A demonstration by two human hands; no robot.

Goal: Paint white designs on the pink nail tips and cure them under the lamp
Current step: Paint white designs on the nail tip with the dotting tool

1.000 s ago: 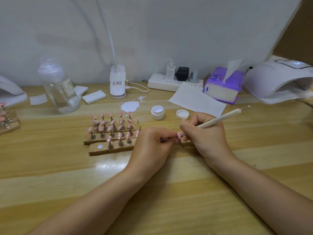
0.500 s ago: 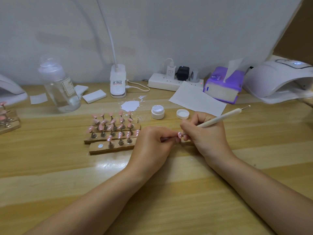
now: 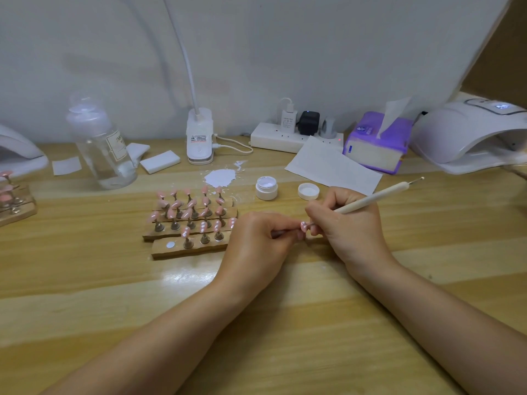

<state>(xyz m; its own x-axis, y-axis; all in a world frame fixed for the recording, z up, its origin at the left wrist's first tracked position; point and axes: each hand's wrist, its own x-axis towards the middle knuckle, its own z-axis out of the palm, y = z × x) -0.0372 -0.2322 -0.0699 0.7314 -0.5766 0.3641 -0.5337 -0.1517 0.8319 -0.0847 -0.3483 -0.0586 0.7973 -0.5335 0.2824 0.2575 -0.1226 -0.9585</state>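
Note:
My left hand [image 3: 256,240] pinches the stem of a pink nail tip [image 3: 304,225] that bears white dots. My right hand [image 3: 348,223] grips a cream dotting pen [image 3: 376,197] like a pencil, its lower end at the nail tip and its metal point up to the right. Several pink nail tips [image 3: 191,209] stand on wooden holder strips [image 3: 176,250] left of my hands; some in the front rows carry white dots. An open white gel pot [image 3: 266,188] and its lid [image 3: 308,191] sit behind my hands. The white curing lamp [image 3: 470,135] is at the far right.
A white paint smear [image 3: 220,178] lies on the wooden table [image 3: 85,280]. At the back are a clear bottle [image 3: 101,143], a clip lamp base [image 3: 199,141], a power strip [image 3: 285,138], a sheet of paper [image 3: 333,166] and a purple tissue pack [image 3: 376,143]. A second nail holder [image 3: 14,201] sits far left.

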